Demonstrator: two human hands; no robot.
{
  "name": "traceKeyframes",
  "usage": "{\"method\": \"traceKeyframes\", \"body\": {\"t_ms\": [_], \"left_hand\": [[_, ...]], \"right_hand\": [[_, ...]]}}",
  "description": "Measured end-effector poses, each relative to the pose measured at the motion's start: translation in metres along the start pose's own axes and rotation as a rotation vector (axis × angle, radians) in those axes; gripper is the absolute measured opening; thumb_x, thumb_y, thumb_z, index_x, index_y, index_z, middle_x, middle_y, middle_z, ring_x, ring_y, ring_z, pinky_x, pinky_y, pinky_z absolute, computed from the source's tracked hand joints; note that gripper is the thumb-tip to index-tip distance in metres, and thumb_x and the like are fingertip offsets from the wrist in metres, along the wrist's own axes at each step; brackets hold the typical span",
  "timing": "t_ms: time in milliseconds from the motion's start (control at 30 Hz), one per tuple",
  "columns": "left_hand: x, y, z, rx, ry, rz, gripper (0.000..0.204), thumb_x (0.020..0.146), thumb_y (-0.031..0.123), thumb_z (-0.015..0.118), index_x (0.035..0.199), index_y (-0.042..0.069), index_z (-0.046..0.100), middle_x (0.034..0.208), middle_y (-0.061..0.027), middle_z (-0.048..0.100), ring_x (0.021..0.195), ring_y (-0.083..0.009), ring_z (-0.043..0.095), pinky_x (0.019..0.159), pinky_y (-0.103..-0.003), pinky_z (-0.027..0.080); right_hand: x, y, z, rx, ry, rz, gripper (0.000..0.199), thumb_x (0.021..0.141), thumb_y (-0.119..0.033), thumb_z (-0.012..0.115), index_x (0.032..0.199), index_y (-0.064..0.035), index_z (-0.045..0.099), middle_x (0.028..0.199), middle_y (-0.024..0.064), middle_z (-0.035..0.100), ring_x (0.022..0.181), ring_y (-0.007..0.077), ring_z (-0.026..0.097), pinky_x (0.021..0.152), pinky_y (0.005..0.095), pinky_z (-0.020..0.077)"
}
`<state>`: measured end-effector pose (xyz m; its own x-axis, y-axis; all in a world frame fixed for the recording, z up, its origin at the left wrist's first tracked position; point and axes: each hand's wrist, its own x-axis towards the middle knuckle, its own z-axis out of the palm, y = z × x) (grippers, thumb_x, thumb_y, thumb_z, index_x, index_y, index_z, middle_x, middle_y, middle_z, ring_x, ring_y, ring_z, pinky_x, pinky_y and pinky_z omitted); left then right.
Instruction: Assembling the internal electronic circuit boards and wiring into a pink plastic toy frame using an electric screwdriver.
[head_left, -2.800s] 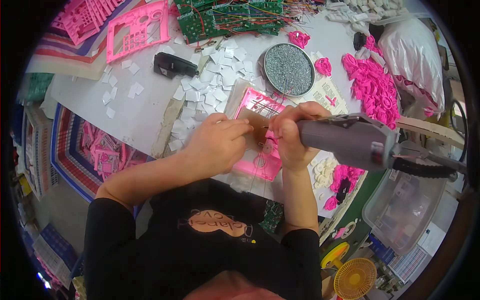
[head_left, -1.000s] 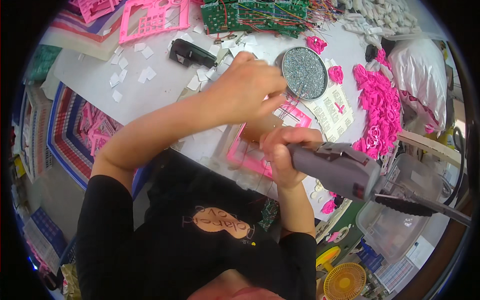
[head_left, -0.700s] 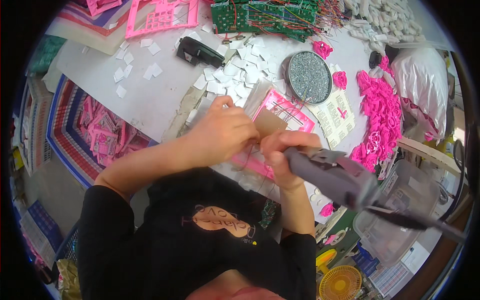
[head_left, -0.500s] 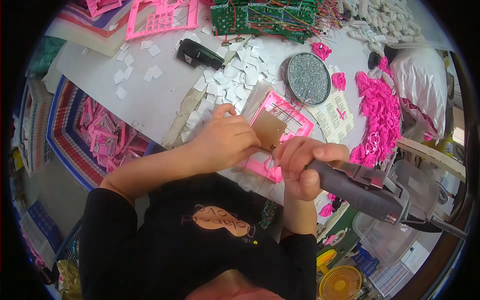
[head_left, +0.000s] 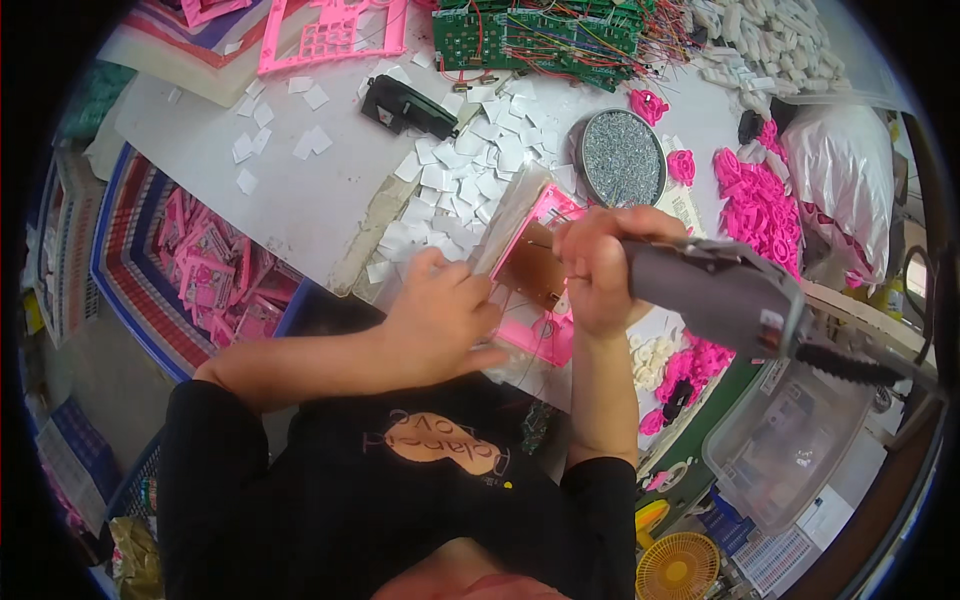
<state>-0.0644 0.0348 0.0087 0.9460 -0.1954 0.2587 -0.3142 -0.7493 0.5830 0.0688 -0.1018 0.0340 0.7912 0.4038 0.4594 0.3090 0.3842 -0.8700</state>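
A dark grey electric screwdriver (head_left: 705,292) is gripped in my right hand (head_left: 605,265), its body pointing off to the right. The hand is over the right part of a pink plastic housing (head_left: 540,342). A brown board (head_left: 532,268) lies in this housing, with thin wires near it. My fingers hide the screwdriver's tip. Left of the housing, my left hand (head_left: 437,318) has its fingers apart and holds nothing. A round dish (head_left: 579,172) full of small silvery screws stands beyond my right hand.
White paper squares (head_left: 465,170) are scattered beyond the housing, with a black device (head_left: 408,107) among them. Green circuit boards (head_left: 540,40) are stacked at the back. Pink parts (head_left: 755,205) pile up at right; more fill a blue-edged bin (head_left: 112,235) at left.
My left hand has drawn back from the brown board, to the left and nearer me, and its fingers have spread. My right hand has moved farther away with the screwdriver.
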Motion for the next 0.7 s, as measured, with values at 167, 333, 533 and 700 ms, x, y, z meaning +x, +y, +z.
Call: {"method": "traceKeyframes", "body": {"t_ms": [167, 333, 533, 700], "left_hand": [[-0.011, 0.002, 0.009, -0.011, 0.033, -0.006, 0.018, 0.071, 0.022, 0.076, 0.078, 0.012, 0.063, 0.092, -0.0039, 0.056, 0.089, -0.0223, 0.056, 0.087, -0.045, 0.036], [-0.012, -0.001, 0.005, -0.156, -0.026, -0.077, 0.022, 0.074, 0.007, 0.068, 0.093, 0.006, 0.059, 0.097, -0.0098, 0.054, 0.091, -0.0301, 0.059, 0.079, -0.041, 0.048], [-0.013, -0.006, -0.006, -0.263, -0.188, -0.046, 0.024, 0.073, -0.001, 0.063, 0.095, 0.004, 0.056, 0.098, -0.0143, 0.053, 0.091, -0.0354, 0.058, 0.076, -0.043, 0.050], [0.025, -0.031, -0.033, -0.129, 0.035, -0.019, 0.019, 0.073, 0.000, 0.065, 0.091, 0.003, 0.060, 0.098, -0.0140, 0.055, 0.094, -0.0350, 0.053, 0.083, -0.044, 0.043]], "right_hand": [[0.002, 0.007, -0.002, -0.071, -0.071, 0.071, 0.023, 0.092, -0.003, 0.058, 0.110, -0.0059, 0.043, 0.066, 0.0053, 0.049, 0.052, 0.0128, 0.045, 0.050, 0.0300, 0.0440], [-0.004, 0.013, -0.004, -0.265, -0.102, 0.008, 0.023, 0.091, -0.003, 0.061, 0.105, -0.0037, 0.042, 0.067, 0.0085, 0.054, 0.052, 0.0119, 0.048, 0.049, 0.0275, 0.0448], [-0.001, 0.013, -0.003, -0.312, -0.110, 0.062, 0.024, 0.090, -0.002, 0.062, 0.106, -0.0015, 0.044, 0.067, 0.0093, 0.056, 0.051, 0.0121, 0.048, 0.050, 0.0270, 0.0456], [0.020, -0.006, -0.013, 0.134, 0.045, 0.022, 0.036, 0.083, 0.002, 0.069, 0.115, -0.0004, 0.052, 0.083, 0.0076, 0.063, 0.070, 0.0119, 0.059, 0.066, 0.0255, 0.0493]]}}
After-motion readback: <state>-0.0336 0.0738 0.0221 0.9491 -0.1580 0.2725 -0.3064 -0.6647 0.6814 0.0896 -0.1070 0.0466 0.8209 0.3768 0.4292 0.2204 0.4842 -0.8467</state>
